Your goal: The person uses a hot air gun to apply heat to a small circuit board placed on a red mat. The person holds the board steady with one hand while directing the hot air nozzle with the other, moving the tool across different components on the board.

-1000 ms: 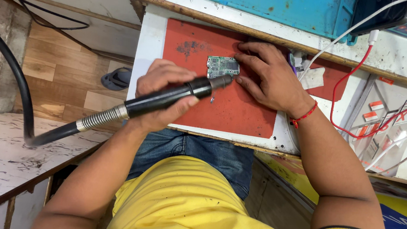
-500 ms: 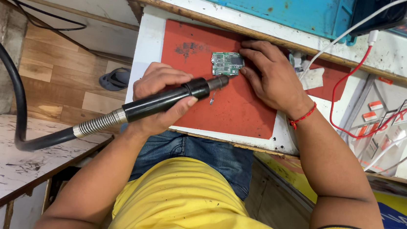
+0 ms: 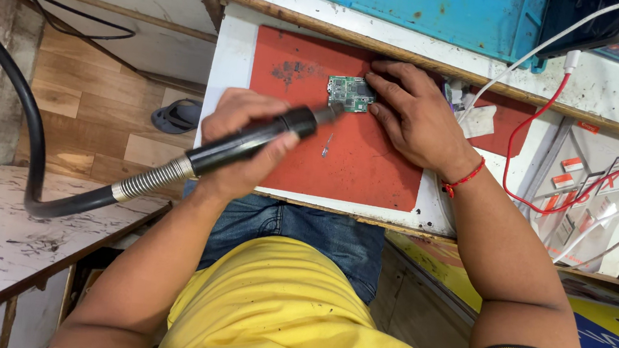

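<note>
My left hand [image 3: 241, 142] grips a black hot-air handpiece [image 3: 257, 138] with a metal spring collar and a thick black hose [image 3: 27, 119]. Its nozzle tip points at the near left edge of a small green circuit board [image 3: 350, 93] lying on a red work mat [image 3: 343, 136]. My right hand [image 3: 415, 116] rests on the mat with its fingers pressed against the board's right side, holding it in place. A thin metal tool [image 3: 326, 146], perhaps tweezers, lies on the mat below the board.
The mat sits on a white bench [image 3: 232, 55]. Red and white cables [image 3: 529, 141] trail at the right beside small labelled parts [image 3: 571, 174]. A blue box [image 3: 443, 10] stands behind. A sandal [image 3: 176, 115] lies on the wooden floor at the left.
The handpiece and my left hand have shifted slightly, keeping the nozzle at the board's edge. My right hand stays on the board.
</note>
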